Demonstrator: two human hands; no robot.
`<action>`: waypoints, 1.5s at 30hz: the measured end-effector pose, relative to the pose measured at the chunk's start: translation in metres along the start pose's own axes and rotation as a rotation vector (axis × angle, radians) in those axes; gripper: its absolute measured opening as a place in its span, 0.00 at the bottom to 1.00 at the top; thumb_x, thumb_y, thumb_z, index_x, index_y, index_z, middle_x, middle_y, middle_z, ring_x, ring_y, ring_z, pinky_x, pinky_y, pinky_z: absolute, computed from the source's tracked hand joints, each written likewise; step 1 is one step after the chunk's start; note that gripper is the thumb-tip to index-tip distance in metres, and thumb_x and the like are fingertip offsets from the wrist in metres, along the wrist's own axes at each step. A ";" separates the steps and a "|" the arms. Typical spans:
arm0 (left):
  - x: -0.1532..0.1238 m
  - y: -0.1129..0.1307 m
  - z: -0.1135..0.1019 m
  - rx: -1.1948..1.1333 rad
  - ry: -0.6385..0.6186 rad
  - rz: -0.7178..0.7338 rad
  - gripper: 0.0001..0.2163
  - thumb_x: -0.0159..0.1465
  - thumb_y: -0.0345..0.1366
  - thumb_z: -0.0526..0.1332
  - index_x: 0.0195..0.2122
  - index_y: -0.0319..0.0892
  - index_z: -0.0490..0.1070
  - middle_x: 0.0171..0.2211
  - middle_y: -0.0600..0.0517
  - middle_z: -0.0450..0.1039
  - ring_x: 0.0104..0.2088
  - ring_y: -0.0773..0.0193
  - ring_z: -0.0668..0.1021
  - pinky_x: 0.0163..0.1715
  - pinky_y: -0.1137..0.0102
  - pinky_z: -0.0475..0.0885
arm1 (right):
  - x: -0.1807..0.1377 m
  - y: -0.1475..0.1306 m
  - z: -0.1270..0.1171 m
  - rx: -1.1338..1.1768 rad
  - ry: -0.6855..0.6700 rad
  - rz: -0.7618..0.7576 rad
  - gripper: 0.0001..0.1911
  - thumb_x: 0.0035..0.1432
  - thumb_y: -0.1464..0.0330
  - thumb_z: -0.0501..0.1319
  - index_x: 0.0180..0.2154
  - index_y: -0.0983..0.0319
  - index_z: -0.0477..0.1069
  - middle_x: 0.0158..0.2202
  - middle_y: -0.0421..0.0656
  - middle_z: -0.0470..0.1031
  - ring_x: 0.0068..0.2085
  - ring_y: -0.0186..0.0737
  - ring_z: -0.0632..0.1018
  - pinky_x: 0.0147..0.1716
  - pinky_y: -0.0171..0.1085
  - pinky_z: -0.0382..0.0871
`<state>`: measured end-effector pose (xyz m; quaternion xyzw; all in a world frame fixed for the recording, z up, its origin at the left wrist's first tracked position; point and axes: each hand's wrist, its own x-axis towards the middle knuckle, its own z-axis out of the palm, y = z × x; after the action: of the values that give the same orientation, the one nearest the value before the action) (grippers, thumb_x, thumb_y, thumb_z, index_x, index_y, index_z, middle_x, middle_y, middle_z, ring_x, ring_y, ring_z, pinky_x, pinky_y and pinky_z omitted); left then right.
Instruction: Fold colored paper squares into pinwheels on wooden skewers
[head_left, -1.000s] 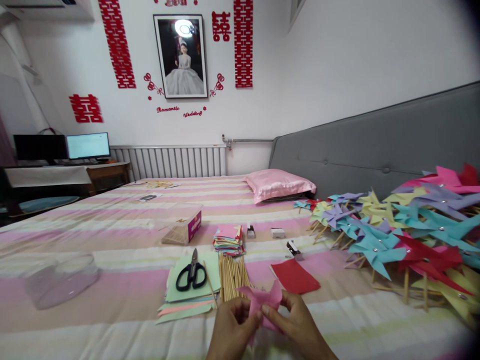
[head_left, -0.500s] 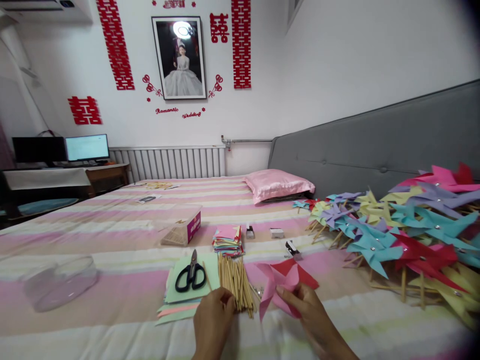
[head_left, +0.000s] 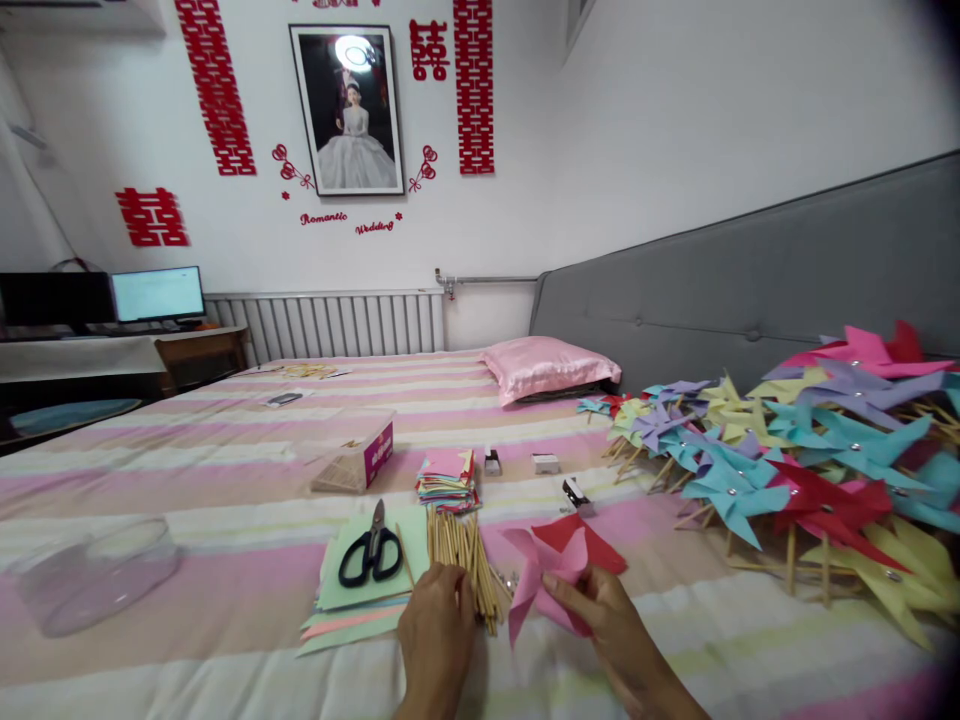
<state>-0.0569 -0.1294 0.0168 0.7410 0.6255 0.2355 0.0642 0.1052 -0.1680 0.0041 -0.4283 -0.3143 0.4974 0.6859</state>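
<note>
My right hand (head_left: 604, 610) pinches a pink paper pinwheel (head_left: 534, 575), thumb on top near its centre and blades curling up. A red paper piece (head_left: 583, 540) lies on the bed just behind it. My left hand (head_left: 439, 625) is closed at the near left side of a bundle of thin wooden sticks (head_left: 466, 550); its fingertips are turned away, so what they grip is hidden. Black-handled scissors (head_left: 371, 555) rest on a stack of coloured paper sheets (head_left: 352, 622) left of that hand. Small shiny pins (head_left: 510, 582) lie between the sticks and the pinwheel.
Many finished pinwheels (head_left: 750, 480) are heaped at the right against the grey headboard (head_left: 750, 270). Behind the sticks are a pile of paper squares (head_left: 448, 480), small boxes (head_left: 546, 463) and a clear box (head_left: 352, 465). A clear round container (head_left: 112, 575) stands left, a pink pillow (head_left: 547, 367) farther back.
The view has turned slightly right, so everything sits a little farther left. My left hand has shifted slightly right against the sticks. My right hand still holds the pinwheel.
</note>
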 end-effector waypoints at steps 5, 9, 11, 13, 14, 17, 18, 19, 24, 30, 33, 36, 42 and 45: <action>-0.004 0.010 -0.001 0.056 -0.032 0.007 0.10 0.58 0.37 0.51 0.28 0.43 0.72 0.30 0.50 0.74 0.33 0.59 0.75 0.27 0.70 0.60 | 0.000 0.000 -0.001 -0.032 -0.012 0.007 0.15 0.36 0.63 0.70 0.25 0.66 0.73 0.22 0.40 0.76 0.25 0.37 0.74 0.25 0.32 0.65; -0.003 0.006 0.004 0.121 -0.026 -0.007 0.11 0.58 0.36 0.50 0.26 0.43 0.71 0.29 0.49 0.75 0.31 0.57 0.76 0.26 0.69 0.59 | 0.001 0.001 -0.002 -0.033 -0.004 0.011 0.15 0.36 0.63 0.70 0.24 0.67 0.72 0.21 0.40 0.76 0.25 0.37 0.74 0.25 0.32 0.65; -0.002 0.001 0.005 0.119 -0.043 -0.035 0.11 0.58 0.37 0.50 0.28 0.44 0.71 0.29 0.48 0.76 0.31 0.55 0.76 0.26 0.68 0.59 | 0.001 0.002 -0.002 -0.024 -0.009 0.016 0.15 0.36 0.63 0.70 0.24 0.67 0.72 0.22 0.41 0.76 0.25 0.37 0.74 0.25 0.32 0.65; -0.002 -0.001 0.006 0.113 -0.068 -0.073 0.11 0.57 0.38 0.51 0.28 0.44 0.72 0.29 0.47 0.77 0.31 0.53 0.76 0.26 0.68 0.59 | 0.001 0.002 -0.002 -0.015 -0.012 0.014 0.14 0.36 0.63 0.70 0.24 0.67 0.72 0.22 0.41 0.76 0.24 0.36 0.74 0.25 0.32 0.65; -0.002 -0.002 0.006 0.110 -0.080 -0.086 0.11 0.57 0.38 0.51 0.28 0.44 0.72 0.29 0.47 0.77 0.32 0.53 0.77 0.26 0.67 0.60 | 0.001 0.002 -0.002 -0.014 -0.013 0.011 0.14 0.36 0.63 0.70 0.24 0.67 0.72 0.21 0.40 0.76 0.24 0.35 0.73 0.25 0.31 0.64; -0.002 -0.001 0.004 0.101 -0.096 -0.095 0.12 0.58 0.38 0.50 0.28 0.45 0.73 0.29 0.47 0.78 0.32 0.54 0.77 0.26 0.68 0.60 | 0.001 0.002 -0.001 -0.015 -0.012 0.004 0.14 0.36 0.63 0.70 0.24 0.66 0.72 0.21 0.40 0.76 0.24 0.35 0.73 0.25 0.31 0.65; -0.002 0.000 0.002 0.099 -0.100 -0.096 0.12 0.58 0.38 0.50 0.28 0.45 0.73 0.29 0.47 0.78 0.32 0.54 0.77 0.26 0.68 0.60 | 0.001 0.002 -0.001 -0.016 -0.012 0.004 0.14 0.36 0.63 0.70 0.24 0.66 0.72 0.22 0.40 0.76 0.24 0.36 0.73 0.25 0.32 0.65; -0.003 0.000 0.001 0.099 -0.103 -0.098 0.12 0.58 0.38 0.50 0.28 0.45 0.73 0.29 0.47 0.78 0.32 0.54 0.77 0.26 0.68 0.60 | 0.001 0.002 -0.001 -0.016 -0.011 0.006 0.14 0.36 0.63 0.70 0.24 0.66 0.72 0.22 0.40 0.76 0.24 0.36 0.74 0.25 0.32 0.65; -0.005 -0.003 -0.004 0.113 -0.090 -0.111 0.12 0.58 0.37 0.49 0.28 0.44 0.72 0.30 0.47 0.77 0.34 0.55 0.76 0.27 0.68 0.60 | 0.003 0.004 -0.004 0.006 -0.024 0.034 0.13 0.37 0.63 0.69 0.24 0.66 0.72 0.21 0.39 0.75 0.25 0.37 0.74 0.26 0.33 0.66; -0.006 -0.009 -0.008 0.069 -0.087 -0.142 0.11 0.59 0.35 0.47 0.29 0.44 0.69 0.30 0.48 0.76 0.32 0.56 0.76 0.25 0.69 0.57 | 0.001 -0.004 -0.004 0.158 -0.084 0.140 0.12 0.37 0.66 0.70 0.25 0.66 0.73 0.22 0.39 0.75 0.25 0.35 0.74 0.27 0.31 0.65; -0.005 -0.013 -0.013 0.002 -0.058 -0.176 0.11 0.60 0.36 0.47 0.29 0.44 0.68 0.33 0.48 0.75 0.34 0.56 0.75 0.25 0.69 0.56 | 0.001 -0.009 -0.004 0.251 -0.064 0.185 0.10 0.36 0.69 0.71 0.23 0.65 0.72 0.20 0.37 0.74 0.23 0.31 0.73 0.26 0.30 0.66; -0.001 -0.019 -0.015 -0.194 -0.018 -0.172 0.10 0.59 0.38 0.48 0.29 0.44 0.67 0.30 0.49 0.74 0.32 0.57 0.73 0.27 0.69 0.57 | 0.003 -0.013 -0.008 0.340 -0.038 0.215 0.09 0.37 0.70 0.71 0.21 0.63 0.72 0.18 0.34 0.72 0.22 0.29 0.72 0.24 0.28 0.66; 0.006 -0.021 -0.009 -0.839 -0.112 -0.087 0.13 0.55 0.46 0.54 0.24 0.40 0.65 0.18 0.58 0.58 0.19 0.68 0.62 0.20 0.74 0.54 | 0.008 -0.015 -0.018 0.468 -0.012 0.252 0.09 0.38 0.71 0.71 0.26 0.61 0.74 0.24 0.37 0.77 0.28 0.31 0.76 0.25 0.29 0.69; 0.005 -0.015 -0.009 -0.983 -0.176 -0.071 0.15 0.52 0.48 0.58 0.24 0.38 0.66 0.17 0.59 0.56 0.19 0.71 0.59 0.19 0.75 0.53 | 0.008 -0.015 -0.018 0.482 -0.063 0.192 0.07 0.40 0.72 0.70 0.27 0.61 0.75 0.26 0.37 0.78 0.27 0.32 0.76 0.24 0.29 0.69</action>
<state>-0.0737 -0.1231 0.0199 0.6183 0.4578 0.4366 0.4664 0.1292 -0.1670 0.0102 -0.2648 -0.1657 0.6337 0.7077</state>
